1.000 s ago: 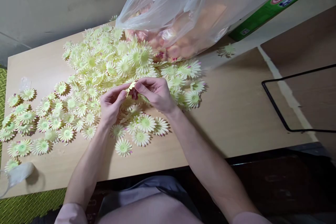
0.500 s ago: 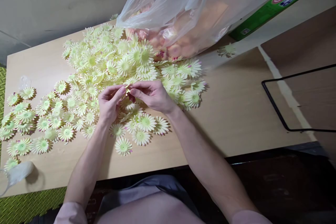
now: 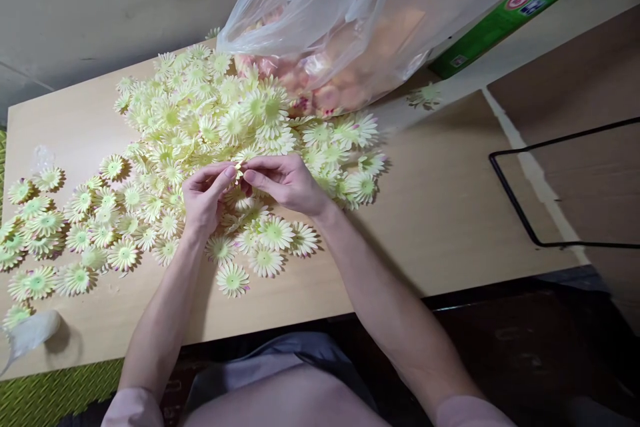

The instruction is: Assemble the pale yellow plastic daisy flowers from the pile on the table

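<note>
My left hand (image 3: 204, 197) and my right hand (image 3: 284, 181) meet over a big heap of pale yellow cloth daisies (image 3: 210, 120) on a light wooden table (image 3: 440, 200). Both pinch one small yellow daisy piece (image 3: 238, 170) between thumb and fingertips, held just above the heap. Most of that piece is hidden by my fingers. Flat single daisies (image 3: 233, 279) lie spread below my hands and off to the left (image 3: 75, 240).
A large clear plastic bag (image 3: 350, 20) with pinkish pieces inside sits at the back of the table, touching the heap. A green box (image 3: 520, 7) lies behind it. A black wire frame (image 3: 520, 207) stands at the right. A small white bag (image 3: 30, 333) rests at the front left corner.
My hands stay pinched on the same daisy piece, fingers shifting slightly and dropping a little lower. The view has drifted a bit to the right.
</note>
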Demonstrator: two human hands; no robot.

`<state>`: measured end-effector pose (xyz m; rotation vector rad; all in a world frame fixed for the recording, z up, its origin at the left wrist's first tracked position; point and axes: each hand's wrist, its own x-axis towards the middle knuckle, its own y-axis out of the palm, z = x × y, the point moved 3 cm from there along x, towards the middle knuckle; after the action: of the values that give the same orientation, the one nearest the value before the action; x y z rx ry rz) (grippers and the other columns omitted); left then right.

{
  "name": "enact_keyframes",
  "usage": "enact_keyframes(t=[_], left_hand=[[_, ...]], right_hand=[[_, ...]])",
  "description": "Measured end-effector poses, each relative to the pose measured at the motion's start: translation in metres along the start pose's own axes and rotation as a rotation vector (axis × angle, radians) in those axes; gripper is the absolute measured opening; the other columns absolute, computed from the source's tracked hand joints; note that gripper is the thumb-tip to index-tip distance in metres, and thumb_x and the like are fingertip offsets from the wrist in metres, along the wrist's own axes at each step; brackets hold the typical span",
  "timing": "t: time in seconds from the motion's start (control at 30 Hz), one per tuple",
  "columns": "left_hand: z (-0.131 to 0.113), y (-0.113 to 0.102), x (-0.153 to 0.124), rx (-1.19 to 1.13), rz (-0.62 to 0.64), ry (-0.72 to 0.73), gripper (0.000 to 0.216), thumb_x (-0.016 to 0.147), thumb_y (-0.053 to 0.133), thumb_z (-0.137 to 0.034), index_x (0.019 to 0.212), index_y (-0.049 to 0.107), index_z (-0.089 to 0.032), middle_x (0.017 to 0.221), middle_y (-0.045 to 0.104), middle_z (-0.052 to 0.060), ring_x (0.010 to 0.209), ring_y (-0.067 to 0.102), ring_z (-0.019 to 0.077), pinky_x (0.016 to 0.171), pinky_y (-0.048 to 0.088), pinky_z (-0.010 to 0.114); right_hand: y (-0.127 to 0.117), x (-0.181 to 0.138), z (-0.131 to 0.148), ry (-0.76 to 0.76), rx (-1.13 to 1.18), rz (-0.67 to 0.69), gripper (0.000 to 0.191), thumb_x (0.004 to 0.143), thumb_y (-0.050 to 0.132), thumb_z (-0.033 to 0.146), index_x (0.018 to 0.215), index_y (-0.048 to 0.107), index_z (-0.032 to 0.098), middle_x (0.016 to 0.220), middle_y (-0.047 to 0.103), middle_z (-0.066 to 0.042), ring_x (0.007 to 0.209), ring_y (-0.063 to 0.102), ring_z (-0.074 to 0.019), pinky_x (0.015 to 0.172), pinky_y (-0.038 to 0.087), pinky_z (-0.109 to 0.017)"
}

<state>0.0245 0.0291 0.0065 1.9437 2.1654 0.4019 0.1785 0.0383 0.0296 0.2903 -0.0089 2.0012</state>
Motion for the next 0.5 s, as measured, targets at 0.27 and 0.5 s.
enact_keyframes(t=[0.27,0.5], left_hand=[[-0.0025,0.0014,-0.0012,0.028,-0.004,0.036,0.013,0.067,0.084,-0.033,0.073,0.077,-0.024,0.088,0.075,0.003,0.085,0.070,0.0146,0.078,0.057,0.028],[-0.0058,0.0037,-0.0026,0.040,0.021,0.089,0.009,0.071,0.082,-0.031,0.076,0.078,-0.025,0.086,0.076,0.002,0.085,0.071,0.0142,0.080,0.057,0.029]], right_hand=[[0.0010,-0.0004,0.0017,0.017,0.031,-0.012,0.018,0.082,0.072,0.032,0.092,0.074,0.018,0.085,0.071,-0.003,0.071,0.066,-0.0118,0.066,0.059,-0.024],[-0.0032,-0.0027,0.0020,-0.033,-0.072,-0.081,0.013,0.082,0.067,0.024,0.087,0.075,0.015,0.072,0.072,-0.003,0.061,0.066,-0.0128,0.057,0.057,-0.025]])
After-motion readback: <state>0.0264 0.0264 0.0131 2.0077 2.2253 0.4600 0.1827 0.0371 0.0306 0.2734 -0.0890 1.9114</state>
